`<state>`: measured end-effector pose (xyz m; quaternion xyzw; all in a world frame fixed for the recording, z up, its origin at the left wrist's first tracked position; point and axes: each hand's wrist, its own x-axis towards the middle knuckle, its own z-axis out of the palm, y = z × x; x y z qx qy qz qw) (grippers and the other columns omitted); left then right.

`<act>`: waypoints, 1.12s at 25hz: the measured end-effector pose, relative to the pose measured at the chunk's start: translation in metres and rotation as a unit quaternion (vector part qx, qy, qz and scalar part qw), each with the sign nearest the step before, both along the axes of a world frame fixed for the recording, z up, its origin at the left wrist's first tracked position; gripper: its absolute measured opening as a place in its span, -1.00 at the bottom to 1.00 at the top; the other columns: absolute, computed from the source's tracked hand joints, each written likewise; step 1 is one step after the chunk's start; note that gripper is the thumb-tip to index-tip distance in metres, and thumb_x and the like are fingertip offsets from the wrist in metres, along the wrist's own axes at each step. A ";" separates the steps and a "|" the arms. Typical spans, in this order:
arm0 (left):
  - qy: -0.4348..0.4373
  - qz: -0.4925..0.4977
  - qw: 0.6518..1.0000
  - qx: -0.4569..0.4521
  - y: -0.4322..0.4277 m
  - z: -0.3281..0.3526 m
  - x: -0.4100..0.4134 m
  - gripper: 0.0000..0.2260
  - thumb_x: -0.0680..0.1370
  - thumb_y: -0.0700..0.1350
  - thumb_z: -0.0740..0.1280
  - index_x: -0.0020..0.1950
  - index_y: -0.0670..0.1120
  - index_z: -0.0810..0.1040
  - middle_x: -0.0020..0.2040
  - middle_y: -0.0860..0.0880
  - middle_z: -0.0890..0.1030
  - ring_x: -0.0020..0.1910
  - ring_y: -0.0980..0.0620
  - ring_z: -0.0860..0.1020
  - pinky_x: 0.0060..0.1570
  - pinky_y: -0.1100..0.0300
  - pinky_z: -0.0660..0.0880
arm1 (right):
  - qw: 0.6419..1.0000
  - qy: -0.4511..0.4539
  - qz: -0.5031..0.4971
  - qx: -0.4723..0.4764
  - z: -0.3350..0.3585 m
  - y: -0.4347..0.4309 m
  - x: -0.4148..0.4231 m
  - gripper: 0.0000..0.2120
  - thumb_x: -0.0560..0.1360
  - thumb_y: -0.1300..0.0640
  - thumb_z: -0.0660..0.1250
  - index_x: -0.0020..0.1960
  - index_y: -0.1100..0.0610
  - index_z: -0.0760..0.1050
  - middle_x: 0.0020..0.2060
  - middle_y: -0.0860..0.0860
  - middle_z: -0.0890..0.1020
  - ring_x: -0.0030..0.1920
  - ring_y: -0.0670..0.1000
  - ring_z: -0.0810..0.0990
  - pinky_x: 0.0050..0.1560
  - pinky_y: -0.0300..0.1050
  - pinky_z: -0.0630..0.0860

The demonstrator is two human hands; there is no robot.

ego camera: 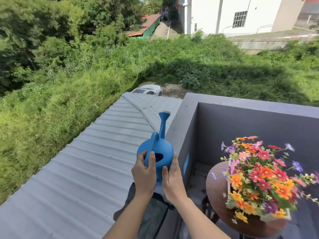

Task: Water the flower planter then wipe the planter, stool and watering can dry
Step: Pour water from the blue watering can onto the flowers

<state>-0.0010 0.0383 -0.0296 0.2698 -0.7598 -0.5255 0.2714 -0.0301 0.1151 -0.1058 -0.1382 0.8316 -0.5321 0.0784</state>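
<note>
Head cam view, looking down over my balcony: I've got the blue watering can (159,152) up in front of me, roughly centre frame, held out over the grey parapet wall (181,135) with the corrugated metal roof (77,169) below it on the left. My left hand (144,176) is on the can's left side, thumb and fingers wrapped around the lower end of the handle, so they're closed on it rather than spread. My right hand (172,180) sits flat against the right side of the can's body, fingers straight and pressed together, thumb tucked in near the bottom, more steadying than gripping. The spout points up and away from me, its pale rose tip sitting above the roof ridge. The can is upright-ish, fill hole facing me. Off to the right and lower down is the flower planter (259,180), stuffed with orange, pink, red and purple blooms, sitting on the round dark wooden stool (217,192) inside the balcony corner. The can is well apart from the planter, up and to the left of it, nothing touching. Some dark cloth-looking thing (151,219) shows under my forearms, can't tell what it is. Beyond the roof there's a white car (148,90), loads of overgrown green, and a white building (224,12) up top.
</note>
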 end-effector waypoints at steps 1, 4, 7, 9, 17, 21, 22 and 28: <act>0.007 0.008 1.000 -0.001 0.000 -0.001 -0.001 -0.79 0.57 -0.04 0.26 0.10 -0.14 0.55 -0.18 0.14 0.60 -0.20 0.30 0.57 -0.23 0.50 0.44 | 1.000 -0.002 -0.003 -0.001 0.000 0.000 0.000 -0.40 0.60 -0.11 -0.05 0.51 -0.05 -0.27 0.55 -0.09 -0.02 0.52 -0.05 0.03 0.52 0.09 0.05; 0.019 0.022 0.999 0.020 0.002 0.009 -0.001 -0.78 0.57 -0.06 0.26 0.07 -0.16 0.60 -0.11 0.02 0.65 -0.13 0.18 0.58 -0.21 0.51 0.42 | 1.000 0.003 -0.009 -0.010 0.006 0.003 0.003 -0.40 0.61 -0.10 -0.02 0.52 -0.03 -0.25 0.55 -0.10 -0.05 0.50 -0.14 -0.02 0.53 0.05 0.03; 0.034 0.005 0.999 0.030 0.005 0.027 0.005 -0.86 0.56 -0.06 0.27 -0.13 0.05 0.60 -0.27 0.03 0.61 -0.27 0.06 0.54 -0.28 0.35 0.44 | 0.999 0.022 -0.027 -0.024 0.018 0.010 0.011 -0.37 0.53 -0.29 -0.09 0.48 -0.13 -0.27 0.51 -0.22 -0.09 0.44 -0.25 -0.07 0.53 -0.04 0.00; 0.033 -0.015 0.999 0.024 0.004 0.042 0.011 -0.82 0.55 -0.04 0.29 -0.24 0.11 0.58 -0.44 0.06 0.51 -0.42 0.03 0.41 -0.34 0.15 0.39 | 0.998 0.031 -0.036 -0.037 0.028 0.014 0.022 -0.32 0.43 -0.42 -0.17 0.43 -0.21 -0.31 0.48 -0.28 -0.12 0.45 -0.28 -0.11 0.53 -0.06 -0.04; 0.034 -0.108 0.993 -0.022 0.010 0.123 0.053 -0.97 0.44 -0.11 0.45 -0.18 -0.05 0.68 -0.57 0.17 0.53 -0.61 0.25 0.40 -0.42 0.26 0.31 | 0.986 0.138 -0.065 -0.064 0.078 0.044 0.068 -0.29 0.44 -0.42 -0.10 0.39 -0.29 -0.47 0.49 -0.27 -0.29 0.48 -0.27 -0.27 0.54 0.07 -0.11; 0.042 -0.156 0.982 -0.094 0.021 0.153 0.081 -0.97 0.42 -0.13 0.48 -0.20 0.00 0.68 -0.56 0.19 0.53 -0.63 0.30 0.36 -0.52 0.48 0.28 | 0.974 0.202 -0.069 -0.075 0.102 0.061 0.096 -0.24 0.46 -0.38 0.01 0.40 -0.29 -0.46 0.45 -0.32 -0.37 0.50 -0.19 -0.29 0.51 0.02 -0.16; 0.044 -0.163 0.980 -0.103 0.023 0.160 0.085 -0.94 0.41 -0.13 0.48 -0.23 0.03 0.68 -0.57 0.19 0.53 -0.63 0.29 0.36 -0.54 0.49 0.27 | 0.971 0.212 -0.074 -0.081 0.106 0.064 0.103 -0.24 0.46 -0.37 0.02 0.40 -0.28 -0.46 0.44 -0.32 -0.38 0.51 -0.16 -0.29 0.51 0.01 -0.18; 0.008 -0.214 0.958 -0.189 0.034 0.187 0.087 -0.95 0.40 -0.08 0.48 -0.24 -0.04 0.66 -0.66 0.17 0.42 -0.67 0.22 0.32 -0.59 0.45 0.22 | 0.971 0.195 -0.109 -0.080 0.120 0.068 0.130 -0.26 0.47 -0.37 -0.05 0.40 -0.23 -0.48 0.44 -0.26 -0.40 0.51 -0.09 -0.34 0.44 -0.10 -0.36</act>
